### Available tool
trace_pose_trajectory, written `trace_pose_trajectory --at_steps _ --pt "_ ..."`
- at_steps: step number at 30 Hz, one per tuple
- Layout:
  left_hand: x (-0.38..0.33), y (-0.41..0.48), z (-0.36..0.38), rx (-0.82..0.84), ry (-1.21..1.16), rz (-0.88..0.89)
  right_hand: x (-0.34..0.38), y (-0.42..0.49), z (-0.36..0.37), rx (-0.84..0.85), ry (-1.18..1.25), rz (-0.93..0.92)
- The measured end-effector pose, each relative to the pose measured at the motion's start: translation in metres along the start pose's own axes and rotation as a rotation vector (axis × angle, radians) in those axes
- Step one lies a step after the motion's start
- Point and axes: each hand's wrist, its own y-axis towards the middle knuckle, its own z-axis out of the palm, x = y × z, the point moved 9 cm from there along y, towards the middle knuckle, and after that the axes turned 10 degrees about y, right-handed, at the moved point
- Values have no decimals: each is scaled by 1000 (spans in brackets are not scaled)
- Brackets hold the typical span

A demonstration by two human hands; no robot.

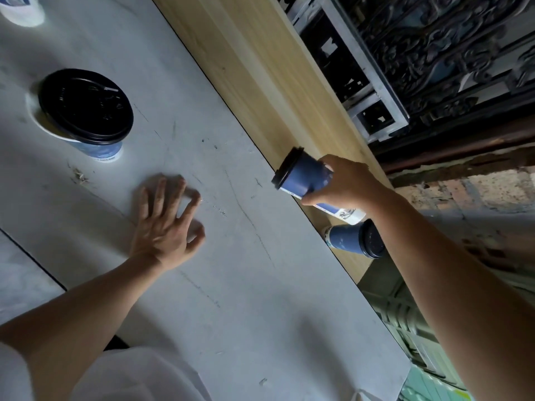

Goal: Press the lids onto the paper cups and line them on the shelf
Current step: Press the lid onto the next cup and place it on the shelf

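The right hand (347,183) is gripping a lidded blue cup (304,175), fingers curled round its wall, holding it tilted over the wooden shelf (246,68). A second lidded cup (344,241) is sitting on the shelf just right of it. The left hand (162,227) is resting on the grey desk (260,299), fingers spread and holding nothing. A third lidded cup (86,107) is standing at the far left of the desk.

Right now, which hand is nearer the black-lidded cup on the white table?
Left. The left hand rests on the table near that lidded cup; the right hand holds a blue cup over the shelf, farther off.
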Motion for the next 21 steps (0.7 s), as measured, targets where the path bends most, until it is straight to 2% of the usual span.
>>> trace_pose_trajectory --at_steps 5,8,10,13,21 --pt "2 -1 7 1 -11 -5 -27 39 13 -236 578 95" --pt "2 -2 7 -13 -17 -15 -36 57 29 -383 1005 78" --pt "2 -3 7 -11 -22 -21 -45 67 41 -464 1193 111" --pt "2 -3 7 -14 -22 -24 -55 74 58 -568 1281 243" --pt "1 -3 8 27 -22 -18 -54 77 99 -548 1389 415"
